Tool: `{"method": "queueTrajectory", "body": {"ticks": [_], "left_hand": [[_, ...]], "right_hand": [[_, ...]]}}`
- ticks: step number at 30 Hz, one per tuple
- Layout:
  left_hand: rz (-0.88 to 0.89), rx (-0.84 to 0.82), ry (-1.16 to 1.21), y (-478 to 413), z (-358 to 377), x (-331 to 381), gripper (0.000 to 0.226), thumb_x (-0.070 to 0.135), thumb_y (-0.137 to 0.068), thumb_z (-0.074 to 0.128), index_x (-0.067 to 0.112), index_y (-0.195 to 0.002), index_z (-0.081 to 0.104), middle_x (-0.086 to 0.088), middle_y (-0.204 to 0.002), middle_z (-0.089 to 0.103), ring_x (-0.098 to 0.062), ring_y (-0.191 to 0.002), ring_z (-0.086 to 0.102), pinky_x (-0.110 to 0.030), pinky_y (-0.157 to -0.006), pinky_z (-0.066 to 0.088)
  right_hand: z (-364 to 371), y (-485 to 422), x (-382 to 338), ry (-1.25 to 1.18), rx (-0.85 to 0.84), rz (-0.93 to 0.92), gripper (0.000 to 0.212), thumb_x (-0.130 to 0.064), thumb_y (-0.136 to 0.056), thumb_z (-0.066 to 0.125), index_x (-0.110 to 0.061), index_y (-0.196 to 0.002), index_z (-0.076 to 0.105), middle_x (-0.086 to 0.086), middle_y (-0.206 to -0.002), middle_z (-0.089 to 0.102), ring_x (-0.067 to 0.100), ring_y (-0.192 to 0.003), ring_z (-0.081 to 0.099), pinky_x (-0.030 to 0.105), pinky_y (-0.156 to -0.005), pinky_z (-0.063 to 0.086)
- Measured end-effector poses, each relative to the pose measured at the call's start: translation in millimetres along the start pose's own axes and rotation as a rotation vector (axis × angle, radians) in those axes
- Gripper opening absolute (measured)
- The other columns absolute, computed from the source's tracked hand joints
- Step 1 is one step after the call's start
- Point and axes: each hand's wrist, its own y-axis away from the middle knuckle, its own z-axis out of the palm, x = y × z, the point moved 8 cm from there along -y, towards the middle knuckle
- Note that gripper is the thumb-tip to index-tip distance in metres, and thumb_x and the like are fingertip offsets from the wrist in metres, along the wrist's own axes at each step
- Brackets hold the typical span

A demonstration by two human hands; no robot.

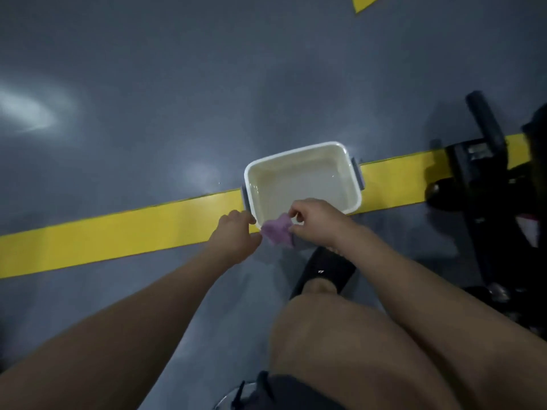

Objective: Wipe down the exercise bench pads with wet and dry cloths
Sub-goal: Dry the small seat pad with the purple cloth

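- I see a white rectangular basin (pixel 302 179) on the grey floor (pixel 148 84), sitting across a yellow floor stripe (pixel 118 232). It has grey handles at both short ends; the inside looks shiny, but I cannot tell if it holds water.
- Purple cloth (pixel 278 230): bunched, at the basin's near rim, hanging just outside the near corner.
- Right hand (pixel 316 223): fingers curled closed, pinching the cloth's right edge between thumb and fingertips.
- Left hand (pixel 236 235): fingers bent at the basin's near-left corner, just beside the cloth. I cannot tell whether it grips the cloth or the rim.
- Below the hands: a bare knee and a foot in a black slide sandal (pixel 325 270) on the floor.
- Right edge: black exercise equipment frame (pixel 485 173) standing over the stripe, details dim.
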Motion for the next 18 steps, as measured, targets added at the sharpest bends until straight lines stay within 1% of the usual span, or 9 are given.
{"method": "queueTrajectory", "body": {"ticks": [2, 4, 6, 8, 10, 13, 15, 17, 18], "left_hand": [[0.069, 0.072, -0.012, -14, 14, 5, 0.047, 0.037, -0.09, 0.07, 0.018, -0.131, 0.059, -0.009, -0.129, 0.053, -0.032, -0.122, 0.043, -0.04, -0.1, 0.04], [0.128, 0.112, -0.044, -26, 25, 12, 0.047, 0.035, -0.086, 0.074, 0.02, -0.129, 0.064, -0.009, -0.125, 0.053, -0.032, -0.118, 0.043, -0.041, -0.096, 0.043], [0.162, 0.134, -0.108, -34, 30, 19, 0.034, 0.032, -0.082, 0.075, 0.019, -0.113, 0.073, -0.008, -0.117, 0.055, -0.034, -0.111, 0.046, -0.044, -0.089, 0.047], [0.211, 0.175, -0.164, -36, 28, 26, 0.021, 0.031, -0.082, 0.074, 0.017, -0.097, 0.076, -0.006, -0.109, 0.058, -0.035, -0.105, 0.049, -0.045, -0.08, 0.047], [0.235, 0.199, -0.083, -31, 16, 32, 0.018, 0.032, -0.082, 0.071, 0.018, -0.092, 0.077, -0.003, -0.106, 0.06, -0.032, -0.103, 0.049, -0.044, -0.081, 0.046], [0.324, 0.194, 0.128, -12, -21, 52, 0.019, 0.034, -0.079, 0.062, 0.024, -0.088, 0.076, 0.005, -0.098, 0.064, -0.022, -0.099, 0.051, -0.038, -0.087, 0.044], [0.376, 0.14, 0.267, 6, -51, 73, 0.009, 0.023, -0.083, 0.063, 0.028, -0.081, 0.07, 0.01, -0.086, 0.069, -0.014, -0.091, 0.057, -0.032, -0.083, 0.046], [0.39, 0.089, 0.373, 26, -81, 98, 0.012, 0.015, -0.086, 0.064, 0.027, -0.082, 0.066, 0.012, -0.078, 0.073, -0.009, -0.084, 0.063, -0.026, -0.078, 0.05], [0.41, 0.076, 0.43, 38, -95, 112, 0.011, 0.013, -0.087, 0.064, 0.024, -0.085, 0.065, 0.01, -0.077, 0.074, -0.009, -0.082, 0.066, -0.025, -0.077, 0.051]], "right_hand": [[25, -22, 9, 0.036, -0.032, -0.011, 0.036, -0.033, -0.08, 0.076, -0.025, -0.114, 0.065, 0.002, -0.11, 0.054, 0.024, -0.101, 0.058, 0.037, -0.088, 0.052], [42, -37, 18, 0.149, -0.031, -0.029, 0.039, -0.037, -0.081, 0.074, -0.026, -0.117, 0.063, 0.004, -0.113, 0.051, 0.025, -0.108, 0.053, 0.04, -0.086, 0.052], [47, -42, 21, 0.2, 0.023, -0.057, 0.03, -0.038, -0.088, 0.067, -0.026, -0.116, 0.064, 0.003, -0.114, 0.05, 0.025, -0.113, 0.05, 0.038, -0.081, 0.049], [42, -40, 19, 0.138, 0.091, -0.081, 0.021, -0.036, -0.091, 0.063, -0.025, -0.108, 0.068, 0.002, -0.112, 0.05, 0.024, -0.11, 0.052, 0.036, -0.078, 0.048], [28, -32, 16, 0.035, 0.155, -0.076, 0.016, -0.033, -0.09, 0.065, -0.024, -0.102, 0.071, 0.001, -0.11, 0.052, 0.023, -0.106, 0.055, 0.039, -0.08, 0.052], [-10, -7, 9, -0.114, 0.239, -0.066, 0.01, -0.023, -0.084, 0.071, -0.023, -0.094, 0.071, -0.002, -0.108, 0.054, 0.02, -0.1, 0.057, 0.04, -0.084, 0.053], [-43, 18, -1, -0.221, 0.27, -0.055, 0.012, -0.017, -0.079, 0.073, -0.024, -0.088, 0.068, -0.006, -0.106, 0.055, 0.015, -0.097, 0.057, 0.034, -0.086, 0.051], [-78, 53, -12, -0.323, 0.28, -0.007, 0.013, -0.018, -0.076, 0.072, -0.025, -0.082, 0.065, -0.011, -0.101, 0.062, 0.008, -0.097, 0.059, 0.03, -0.086, 0.05], [-95, 73, -17, -0.368, 0.286, 0.01, 0.011, -0.019, -0.075, 0.071, -0.024, -0.082, 0.064, -0.011, -0.096, 0.068, 0.007, -0.098, 0.061, 0.03, -0.087, 0.05]]}}
